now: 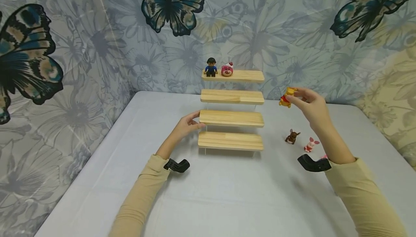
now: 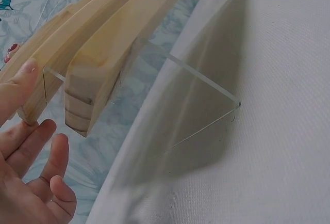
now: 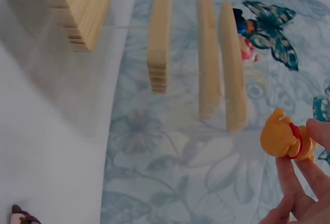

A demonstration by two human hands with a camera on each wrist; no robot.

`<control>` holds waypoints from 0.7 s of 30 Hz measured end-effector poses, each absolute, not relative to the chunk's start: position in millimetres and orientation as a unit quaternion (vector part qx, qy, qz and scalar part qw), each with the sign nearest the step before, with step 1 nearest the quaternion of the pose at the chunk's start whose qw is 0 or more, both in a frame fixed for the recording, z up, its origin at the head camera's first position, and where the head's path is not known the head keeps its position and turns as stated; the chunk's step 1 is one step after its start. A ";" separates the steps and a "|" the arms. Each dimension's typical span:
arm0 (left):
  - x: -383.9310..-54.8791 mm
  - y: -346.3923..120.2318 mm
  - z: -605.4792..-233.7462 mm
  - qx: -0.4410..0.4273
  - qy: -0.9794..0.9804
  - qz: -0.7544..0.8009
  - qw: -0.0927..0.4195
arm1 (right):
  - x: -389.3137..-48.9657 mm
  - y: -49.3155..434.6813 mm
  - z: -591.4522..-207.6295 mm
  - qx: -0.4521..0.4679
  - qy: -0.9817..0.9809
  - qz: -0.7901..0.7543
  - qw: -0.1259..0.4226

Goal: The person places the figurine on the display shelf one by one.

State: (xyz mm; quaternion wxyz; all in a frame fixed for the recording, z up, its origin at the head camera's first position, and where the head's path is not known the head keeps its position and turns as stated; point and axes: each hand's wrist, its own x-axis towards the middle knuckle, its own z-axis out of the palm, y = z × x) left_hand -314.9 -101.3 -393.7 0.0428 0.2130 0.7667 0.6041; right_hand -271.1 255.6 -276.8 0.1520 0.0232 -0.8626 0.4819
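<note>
My right hand (image 1: 312, 109) pinches a yellow Winnie-the-Pooh figurine (image 1: 285, 99) in a red shirt, held in the air right of a tiered wooden display shelf (image 1: 231, 118). In the right wrist view the figurine (image 3: 280, 137) sits between thumb and fingertips, tipped over. My left hand (image 1: 186, 126) grips the left end of the second board from the bottom. The left wrist view shows its thumb (image 2: 18, 87) on one face of that board and fingertips under the other. On the top board stand a dark-haired toy man (image 1: 211, 67) and a pink bear head (image 1: 227, 70).
A brown kangaroo-like figurine (image 1: 292, 136) and a pink piglet figurine (image 1: 311, 144) are on the white table (image 1: 240, 197), right of the shelf. Another pink item is mostly hidden by the right wrist. Clear supports (image 2: 203, 77) carry the boards. Butterfly-print cloth (image 1: 169, 4) hangs behind.
</note>
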 end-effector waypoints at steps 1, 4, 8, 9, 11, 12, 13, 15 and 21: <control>-315.4 -101.2 -394.0 0.212 0.766 0.606 0.043 | -273.2 253.8 -275.6 0.026 -0.860 0.486 0.152; -315.7 -100.9 -393.9 0.208 0.762 0.612 0.045 | -281.4 248.7 -272.1 0.030 -0.861 0.483 0.159; -315.0 -101.8 -393.3 0.206 0.761 0.613 0.049 | -295.4 238.8 -265.6 0.040 -0.858 0.480 0.177; -315.0 -102.3 -393.5 0.205 0.762 0.612 0.049 | -299.3 235.4 -263.9 0.044 -0.856 0.482 0.182; -315.5 -103.1 -393.4 0.206 0.766 0.608 0.048 | -306.0 229.0 -260.6 0.052 -0.851 0.487 0.187; -315.8 -103.3 -393.4 0.206 0.766 0.606 0.047 | -308.9 225.7 -259.2 0.053 -0.849 0.490 0.190; -316.2 -103.3 -393.4 0.208 0.767 0.606 0.047 | -311.8 222.8 -258.1 0.055 -0.847 0.493 0.189; -316.8 -103.4 -393.5 0.209 0.769 0.602 0.048 | -317.3 217.7 -256.8 0.058 -0.846 0.494 0.190; -315.6 -103.5 -392.2 0.203 0.767 0.606 0.056 | -333.5 204.7 -253.4 0.068 -0.844 0.497 0.191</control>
